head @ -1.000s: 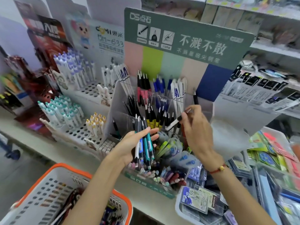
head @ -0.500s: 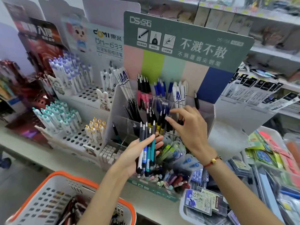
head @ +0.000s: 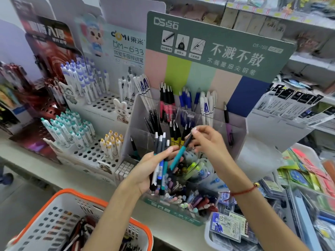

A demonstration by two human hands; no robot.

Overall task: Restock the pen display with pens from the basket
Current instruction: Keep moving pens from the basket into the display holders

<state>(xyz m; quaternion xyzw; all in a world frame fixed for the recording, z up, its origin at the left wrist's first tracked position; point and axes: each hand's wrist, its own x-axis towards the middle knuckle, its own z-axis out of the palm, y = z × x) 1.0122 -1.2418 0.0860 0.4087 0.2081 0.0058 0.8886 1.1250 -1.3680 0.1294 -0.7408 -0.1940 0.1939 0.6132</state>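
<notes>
Two bare hands meet in front of a clear pen display [head: 235,124] on a shop counter. Left hand [head: 145,169] grips a bundle of pens [head: 160,165] upright, fingers and thumb curled round the barrels. Right hand [head: 208,140] pinches the dark upper end of a teal pen [head: 178,155], which slants out of the bundle toward the display's compartments. An orange-rimmed white basket [head: 54,205], with more pens inside, sits at lower left, below the counter edge.
</notes>
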